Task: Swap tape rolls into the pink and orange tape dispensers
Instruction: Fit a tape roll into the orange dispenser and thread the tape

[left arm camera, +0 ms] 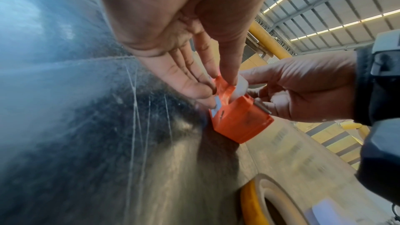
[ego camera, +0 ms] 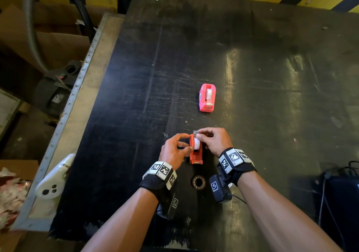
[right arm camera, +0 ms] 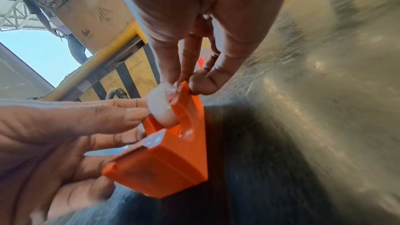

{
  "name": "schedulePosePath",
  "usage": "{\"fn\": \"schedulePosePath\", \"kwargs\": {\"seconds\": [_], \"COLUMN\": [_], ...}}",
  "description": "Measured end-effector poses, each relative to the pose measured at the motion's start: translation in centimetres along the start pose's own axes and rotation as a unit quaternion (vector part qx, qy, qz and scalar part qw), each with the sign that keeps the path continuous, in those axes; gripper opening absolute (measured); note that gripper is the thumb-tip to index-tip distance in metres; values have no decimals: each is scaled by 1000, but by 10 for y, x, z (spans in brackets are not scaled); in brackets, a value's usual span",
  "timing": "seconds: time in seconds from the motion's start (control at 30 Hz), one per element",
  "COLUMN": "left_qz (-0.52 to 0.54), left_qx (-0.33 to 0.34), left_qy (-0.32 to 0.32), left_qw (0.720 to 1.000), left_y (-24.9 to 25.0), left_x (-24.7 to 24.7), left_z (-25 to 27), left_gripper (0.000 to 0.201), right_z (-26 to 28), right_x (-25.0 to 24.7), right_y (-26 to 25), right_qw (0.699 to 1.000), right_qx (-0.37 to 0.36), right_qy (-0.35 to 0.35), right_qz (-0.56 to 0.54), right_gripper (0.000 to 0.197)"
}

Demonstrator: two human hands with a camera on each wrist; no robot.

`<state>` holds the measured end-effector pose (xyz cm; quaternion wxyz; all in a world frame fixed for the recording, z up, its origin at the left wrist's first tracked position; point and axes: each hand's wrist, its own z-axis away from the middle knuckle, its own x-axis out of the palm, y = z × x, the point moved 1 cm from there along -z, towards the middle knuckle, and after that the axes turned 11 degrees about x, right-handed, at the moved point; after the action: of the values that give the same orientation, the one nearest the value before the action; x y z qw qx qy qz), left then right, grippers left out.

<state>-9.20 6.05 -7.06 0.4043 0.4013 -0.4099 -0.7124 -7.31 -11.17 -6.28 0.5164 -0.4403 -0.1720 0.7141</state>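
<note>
The orange tape dispenser point(ego camera: 196, 155) stands on the black table point(ego camera: 252, 67) near the front edge, with a white tape roll point(ego camera: 197, 144) sitting high in its slot. My left hand point(ego camera: 187, 145) holds the dispenser from the left, with fingers on its side wall point(left arm camera: 225, 97) and its thumb against the roll point(right arm camera: 158, 107). My right hand point(ego camera: 198, 135) pinches the roll's top from the right, its thumb point(right arm camera: 201, 86) outside the far wall. The pink tape dispenser point(ego camera: 207, 97) stands farther back, untouched, and holds a clear roll point(ego camera: 209, 93).
A brown ring-shaped tape core point(ego camera: 199, 182) lies flat just in front of the orange dispenser, between my wrists. A white controller point(ego camera: 55, 180) rests on the grey ledge at the left. At the front right is a dark box with cables point(ego camera: 340, 203).
</note>
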Motion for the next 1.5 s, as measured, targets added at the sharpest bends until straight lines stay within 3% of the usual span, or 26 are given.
{"fn": "schedulePosePath", "kwargs": {"seconds": [0.2, 0.63, 1.13, 1.5], "left_qz": [-17, -73, -102, -91], "left_qx": [7, 42, 39, 23], "left_qy": [-6, -52, -65, -70], "left_qw": [1000, 995, 992, 993], "left_y": [-1, 5, 11, 13], "left_x": [-1, 0, -2, -1], "left_z": [-3, -4, -9, -10], "left_gripper": [49, 41, 44, 44], "right_z": [-2, 27, 51, 66], "right_x": [0, 5, 7, 5], "right_y": [-2, 11, 34, 56], "right_qw": [1000, 984, 978, 971], "right_qx": [5, -121, -172, -214], "right_qy": [-4, 107, 105, 66], "right_qz": [5, 78, 60, 81], "right_gripper": [8, 8, 10, 12]}}
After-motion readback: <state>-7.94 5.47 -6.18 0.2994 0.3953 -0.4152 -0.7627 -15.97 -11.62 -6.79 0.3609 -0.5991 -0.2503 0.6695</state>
